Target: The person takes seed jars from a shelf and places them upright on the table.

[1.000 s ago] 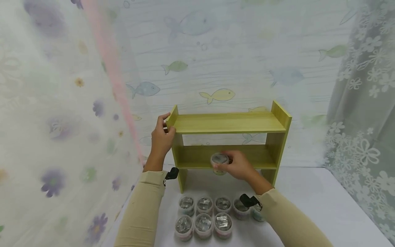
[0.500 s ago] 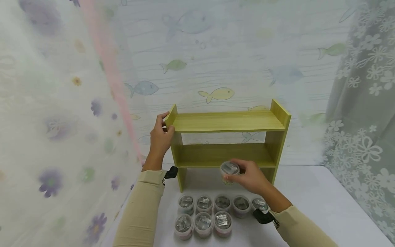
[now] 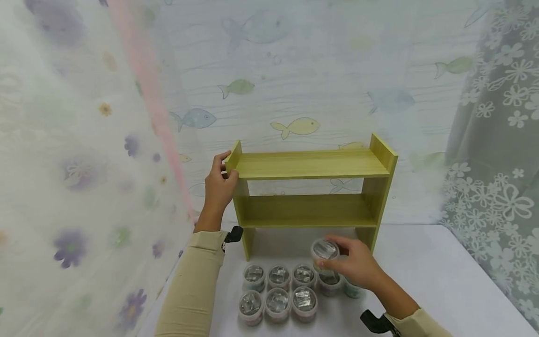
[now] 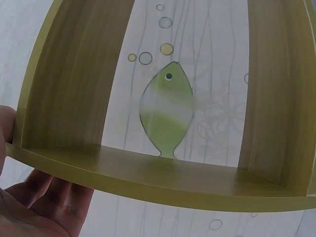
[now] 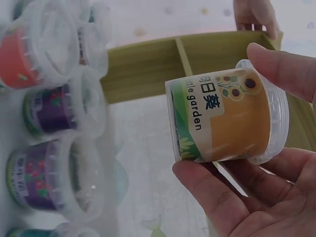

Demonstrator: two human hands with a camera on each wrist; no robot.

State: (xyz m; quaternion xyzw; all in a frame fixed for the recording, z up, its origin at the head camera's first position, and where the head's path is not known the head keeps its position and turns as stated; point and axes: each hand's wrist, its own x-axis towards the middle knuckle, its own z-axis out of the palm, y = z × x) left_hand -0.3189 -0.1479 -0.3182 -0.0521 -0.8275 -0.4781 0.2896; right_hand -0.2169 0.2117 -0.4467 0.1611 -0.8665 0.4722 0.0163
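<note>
My right hand (image 3: 358, 263) grips a small plastic tub (image 5: 232, 116) with a clear lid and an orange sunflower label reading "little garden". In the head view that tub is held above the back row of tubs, partly covering one of them. My left hand (image 3: 220, 185) holds the upper left side panel of a yellow-green wooden shelf (image 3: 311, 166); the left wrist view has its thumb and fingers around the panel (image 4: 163, 190). Several similar lidded tubs (image 3: 278, 304) stand in two rows on the white table in front of the shelf.
A white cloth covers the table (image 3: 421, 271). Behind the shelf hangs a fish-patterned curtain (image 3: 294, 84). A flowered curtain (image 3: 84, 187) closes off the left side, and a lacy one (image 3: 497, 206) hangs at the right.
My right hand has brought the tub from in front of the middle shelf board down and to the right, towards the rows of tubs. The left hand keeps its hold on the shelf.
</note>
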